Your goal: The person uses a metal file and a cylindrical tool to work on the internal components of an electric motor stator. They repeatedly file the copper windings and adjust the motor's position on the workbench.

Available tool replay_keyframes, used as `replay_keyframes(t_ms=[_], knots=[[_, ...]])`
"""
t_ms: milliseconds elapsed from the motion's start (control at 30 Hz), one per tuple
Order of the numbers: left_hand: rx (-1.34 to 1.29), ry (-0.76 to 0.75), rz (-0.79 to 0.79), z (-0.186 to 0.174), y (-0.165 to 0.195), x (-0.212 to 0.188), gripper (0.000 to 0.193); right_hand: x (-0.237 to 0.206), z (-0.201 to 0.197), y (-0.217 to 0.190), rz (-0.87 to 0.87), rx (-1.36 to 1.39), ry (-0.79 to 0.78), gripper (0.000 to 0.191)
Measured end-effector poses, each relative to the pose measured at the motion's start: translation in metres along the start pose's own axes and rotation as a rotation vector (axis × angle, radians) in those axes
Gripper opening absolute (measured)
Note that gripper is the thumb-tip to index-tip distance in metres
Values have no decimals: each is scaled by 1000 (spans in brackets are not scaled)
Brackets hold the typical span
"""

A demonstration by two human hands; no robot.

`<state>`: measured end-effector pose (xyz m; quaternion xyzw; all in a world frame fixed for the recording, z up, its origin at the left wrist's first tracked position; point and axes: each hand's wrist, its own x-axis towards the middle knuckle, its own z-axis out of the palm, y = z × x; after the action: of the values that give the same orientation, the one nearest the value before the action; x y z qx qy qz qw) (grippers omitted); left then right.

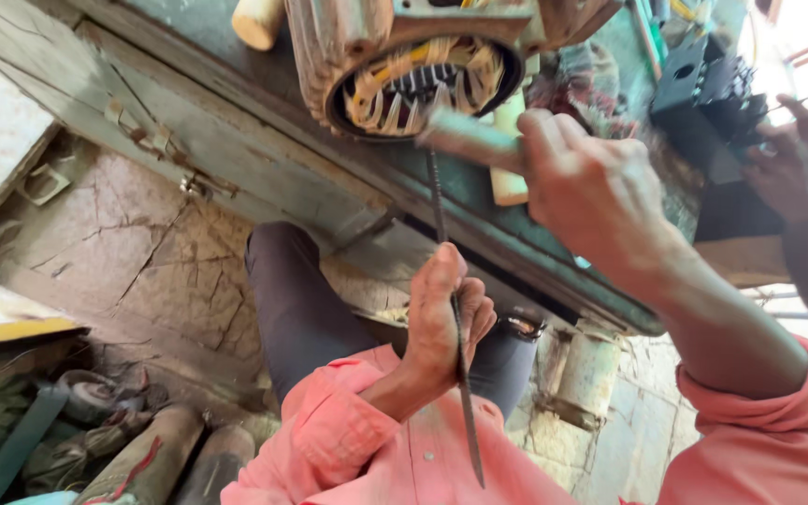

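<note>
My left hand (437, 323) fingers pinch the thin stiff rod (451, 318) mid-shaft; right hand (596, 192) wraps the heavy hammer (465, 138), fingers pressed together.

The left hand (441, 313) is fisted low with its thumb up; the right hand (591, 192) is clenched above it, forearm angled down.
</note>
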<state>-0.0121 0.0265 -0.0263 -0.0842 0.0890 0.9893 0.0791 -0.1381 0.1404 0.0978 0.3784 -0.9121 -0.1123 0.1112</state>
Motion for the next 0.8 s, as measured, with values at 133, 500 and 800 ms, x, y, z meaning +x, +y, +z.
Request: replay_keyframes(t_ms=[133, 500, 800], knots=[[62, 28, -8, -5, -10, -5, 38, -9, -21, 8, 38, 163, 149, 30], [83, 45, 7, -10, -23, -22, 35, 6, -6, -8, 9, -13, -168, 21], [12, 23, -2, -13, -29, -34, 39, 5, -7, -18, 1, -23, -146, 28]])
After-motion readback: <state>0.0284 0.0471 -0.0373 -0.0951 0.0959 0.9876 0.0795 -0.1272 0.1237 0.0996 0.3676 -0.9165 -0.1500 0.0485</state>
